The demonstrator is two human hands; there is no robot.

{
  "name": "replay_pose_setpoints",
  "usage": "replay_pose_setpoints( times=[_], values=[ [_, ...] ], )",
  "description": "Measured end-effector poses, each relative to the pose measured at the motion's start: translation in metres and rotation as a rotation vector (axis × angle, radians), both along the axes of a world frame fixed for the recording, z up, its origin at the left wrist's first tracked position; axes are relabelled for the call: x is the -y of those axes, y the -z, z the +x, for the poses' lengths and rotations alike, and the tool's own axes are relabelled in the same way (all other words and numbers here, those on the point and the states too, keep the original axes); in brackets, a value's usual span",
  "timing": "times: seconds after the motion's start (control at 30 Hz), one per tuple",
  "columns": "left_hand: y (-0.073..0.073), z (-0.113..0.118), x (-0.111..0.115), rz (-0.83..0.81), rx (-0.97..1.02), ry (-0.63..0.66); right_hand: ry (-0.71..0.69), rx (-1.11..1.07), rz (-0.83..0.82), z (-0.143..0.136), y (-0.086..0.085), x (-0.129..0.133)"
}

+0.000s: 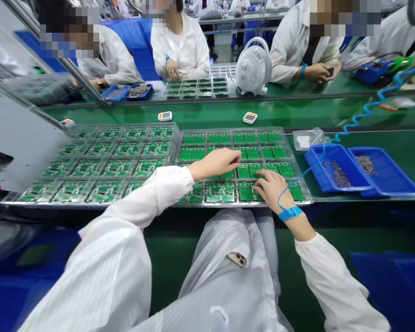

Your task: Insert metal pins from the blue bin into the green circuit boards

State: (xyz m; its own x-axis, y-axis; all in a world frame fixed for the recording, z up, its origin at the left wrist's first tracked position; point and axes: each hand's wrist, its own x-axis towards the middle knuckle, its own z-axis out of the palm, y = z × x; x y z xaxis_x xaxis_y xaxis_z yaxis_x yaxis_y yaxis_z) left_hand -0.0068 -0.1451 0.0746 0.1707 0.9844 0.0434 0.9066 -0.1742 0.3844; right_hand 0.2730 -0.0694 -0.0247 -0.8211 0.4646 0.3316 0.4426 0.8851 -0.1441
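My left hand (221,162) hangs over the right-hand clear tray (310,199), its fingers curled together. Anything they hold is hidden. Below it and to the right, my right hand (273,188) rests at a green circuit board (245,191) in the tray's front row. Its fingers are bent and apart, with the tips at the board's right edge. A blue wrist strap (290,212) with a thin cord circles my right wrist. Beside that board lies another circuit board (220,191) with components showing. More green boards fill the tray's other compartments.
Left of this tray stands another clear tray (175,138) of circuit boards. Two blue bins (346,184) (397,182) of small metal parts and a plastic bag (309,138) lie at right. A white fan (253,69) and several co-workers are across the green bench (207,108).
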Motion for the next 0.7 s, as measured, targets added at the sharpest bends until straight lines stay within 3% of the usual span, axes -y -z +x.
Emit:
replay_pose_setpoints(
  times=[0.17,0.37,0.53,0.63,0.7],
  values=[
    [0.001,-0.009,-0.010,-0.068,-0.131,0.089,-0.050,0.035,-0.048,0.007,-0.003,-0.013],
    [0.035,-0.017,-0.028,-0.100,-0.052,0.237,-0.125,0.112,-0.023,0.002,-0.014,-0.010],
    [0.064,-0.030,-0.054,-0.029,0.374,0.239,-0.102,0.087,-0.018,0.005,-0.032,-0.002],
    [0.073,-0.033,-0.066,-0.018,0.679,0.163,-0.134,0.005,-0.097,0.006,-0.052,-0.005],
    [0.075,-0.033,-0.069,-0.099,0.905,0.098,-0.129,-0.074,-0.153,-0.003,-0.065,-0.017]
  ],
)
